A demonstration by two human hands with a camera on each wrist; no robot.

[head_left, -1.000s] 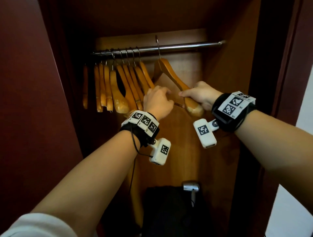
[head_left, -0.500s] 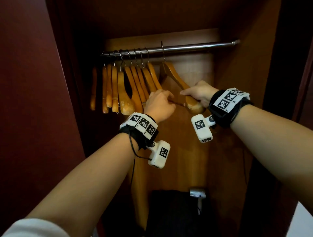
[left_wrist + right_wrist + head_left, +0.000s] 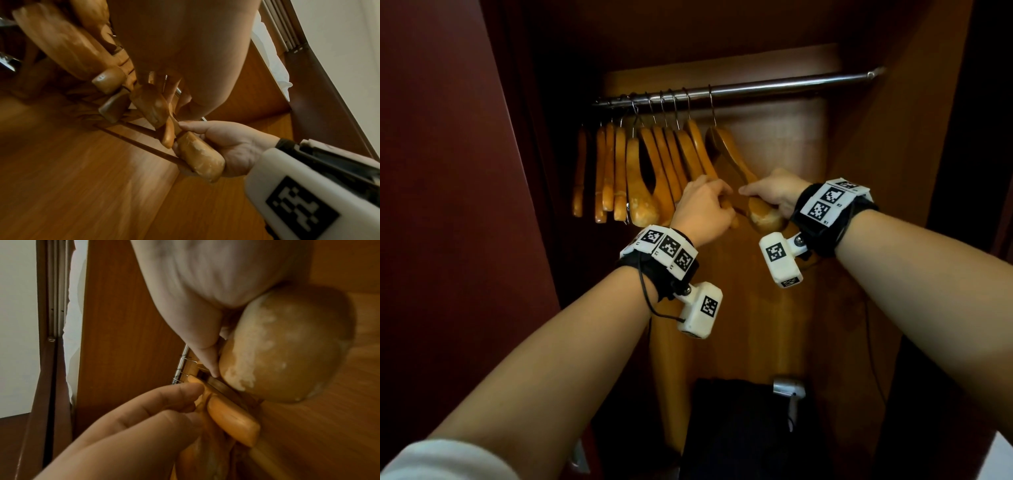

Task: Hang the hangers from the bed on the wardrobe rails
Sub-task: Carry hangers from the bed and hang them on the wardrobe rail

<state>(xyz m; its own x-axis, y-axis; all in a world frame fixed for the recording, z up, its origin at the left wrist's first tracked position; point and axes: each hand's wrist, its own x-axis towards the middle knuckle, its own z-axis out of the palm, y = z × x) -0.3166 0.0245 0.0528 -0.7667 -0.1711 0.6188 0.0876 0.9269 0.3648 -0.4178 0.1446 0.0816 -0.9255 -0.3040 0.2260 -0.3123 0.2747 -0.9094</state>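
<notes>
A chrome wardrobe rail (image 3: pixel 774 85) carries several wooden hangers (image 3: pixel 640 171) bunched at its left end. The rightmost hanger (image 3: pixel 727 150) hangs by its hook a little apart from the bunch. My right hand (image 3: pixel 755 193) grips that hanger's rounded near end (image 3: pixel 767 219), seen close up in the right wrist view (image 3: pixel 283 345) and in the left wrist view (image 3: pixel 199 159). My left hand (image 3: pixel 722 207) is curled round the near end of the neighbouring hanger (image 3: pixel 232 417) at the bunch's right edge. The two hands almost touch.
The rail's right half (image 3: pixel 825 79) is bare. A dark red door panel (image 3: pixel 448 205) stands close on the left, and the wardrobe's wooden side wall (image 3: pixel 887 171) on the right. A dark bag (image 3: pixel 739 435) and a silver object (image 3: pixel 789 389) lie on the wardrobe floor.
The rightmost hanger's hook has slid left along the rail, closer to the bunch. My two hands have drawn nearer each other, both keeping their grip.
</notes>
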